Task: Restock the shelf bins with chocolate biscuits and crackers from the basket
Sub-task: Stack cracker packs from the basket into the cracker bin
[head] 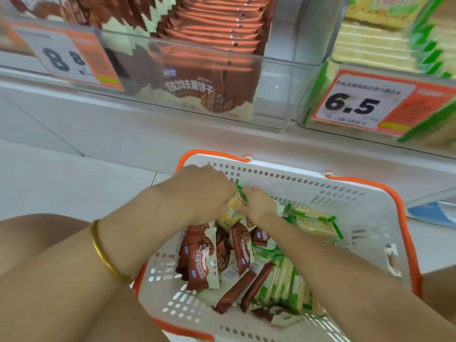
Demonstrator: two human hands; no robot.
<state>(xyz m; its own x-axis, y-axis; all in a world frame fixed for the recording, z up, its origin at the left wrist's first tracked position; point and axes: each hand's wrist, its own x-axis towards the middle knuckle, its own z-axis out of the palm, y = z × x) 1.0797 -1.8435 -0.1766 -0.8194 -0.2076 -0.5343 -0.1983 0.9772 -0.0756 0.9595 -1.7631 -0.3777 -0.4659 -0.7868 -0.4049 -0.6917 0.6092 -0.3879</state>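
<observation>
Green and pale yellow, the cracker pack (234,210) that I watch is inside the white basket (345,193), at its far left side, held between both hands. The left hand (201,191) grips its upper end with the fingers curled over it. The right hand (260,206) pinches it from the other side, and the two hands are nearly touching.

Just under the hands, nearer to the person, lie the chocolate biscuit packs (199,262), brown and cream, some flat and some on edge. To the right of the right hand a loose cracker packet (315,223) lies by itself. Under the right forearm a row of crackers (283,285) stands on edge. On the left wrist I see a gold bangle (103,253). The basket has an orange handle (214,152) on its far rim and sits on the pale tiled floor (61,169).

Above and beyond the hands is the shelf. A clear bin (278,77) holds shelved chocolate biscuits (209,92) in rows, and left of it is a blurred price tag (66,58) that seems to read 8.8. Further right, a second bin (320,95) holds shelved crackers (370,45) behind a 6.5 tag (357,104).
</observation>
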